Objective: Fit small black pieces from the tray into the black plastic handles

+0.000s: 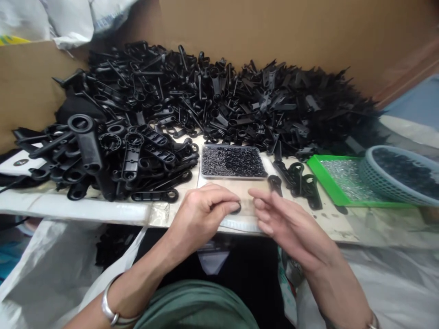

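Near the front edge of the table, my left hand (202, 212) is closed in a pinch on a black plastic part (236, 208). Only the part's rounded end shows past the thumb and fingertips. To the right of it, my right hand (284, 219) is open, fingers loosely stretched out, with nothing visible in it. Just behind the right fingers lies a black arm-shaped piece (275, 183). Beyond both hands sits a shallow clear tray (234, 176) holding many small dark pieces, perhaps screws.
Stacked black plastic arms (85, 146) fill the left side. A large heap of loose black parts (219, 87) lies against a cardboard wall (291, 36). On the right are a green tray (329, 183) of small shiny pieces and a blue-grey basket (394, 183) of black parts.
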The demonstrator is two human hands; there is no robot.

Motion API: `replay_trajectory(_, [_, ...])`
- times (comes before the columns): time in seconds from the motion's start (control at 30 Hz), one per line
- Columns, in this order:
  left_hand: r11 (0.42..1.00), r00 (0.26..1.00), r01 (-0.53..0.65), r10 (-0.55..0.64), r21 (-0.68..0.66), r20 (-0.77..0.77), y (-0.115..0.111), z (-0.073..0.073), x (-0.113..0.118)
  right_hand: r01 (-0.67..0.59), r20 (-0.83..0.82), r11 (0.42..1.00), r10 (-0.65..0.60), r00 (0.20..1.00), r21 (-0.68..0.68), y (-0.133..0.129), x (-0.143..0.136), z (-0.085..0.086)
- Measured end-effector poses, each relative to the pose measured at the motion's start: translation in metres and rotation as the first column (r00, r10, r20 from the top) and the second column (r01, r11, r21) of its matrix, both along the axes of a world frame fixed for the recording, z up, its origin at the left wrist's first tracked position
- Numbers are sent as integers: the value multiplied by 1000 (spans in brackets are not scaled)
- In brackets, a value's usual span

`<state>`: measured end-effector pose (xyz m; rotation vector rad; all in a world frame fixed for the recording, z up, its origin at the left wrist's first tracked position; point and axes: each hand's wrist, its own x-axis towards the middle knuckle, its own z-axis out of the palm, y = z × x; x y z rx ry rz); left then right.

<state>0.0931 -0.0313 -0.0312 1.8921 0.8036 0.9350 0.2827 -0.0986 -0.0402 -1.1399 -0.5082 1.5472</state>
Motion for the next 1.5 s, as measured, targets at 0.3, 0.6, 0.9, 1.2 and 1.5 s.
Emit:
replay_trajectory(0.3, [1000,1000,23,-22,9,-18,-7,-1,6,-7,102,992,-6,995,126,-10,-7,-1])
replay_trajectory(0.6, [999,999,34,-34,-8,9,-10,0,9,65,7,995,-66,998,73,-11,-8,-5])
replay_trajectory(0.9, [998,998,55,-55,-3,20,-12,-2,10,96,-15,995,-96,995,35,-10,-12,-6])
replay_trajectory(1.2, [998,998,63,-63,-22,8,-11,-2,10,126,171,979,-153,973,157,-15,-21,-7])
replay_trajectory(1.5, [995,996,94,-94,-45,9,-13,-4,8,107,350,950,-211,912,294,-13,-28,-9])
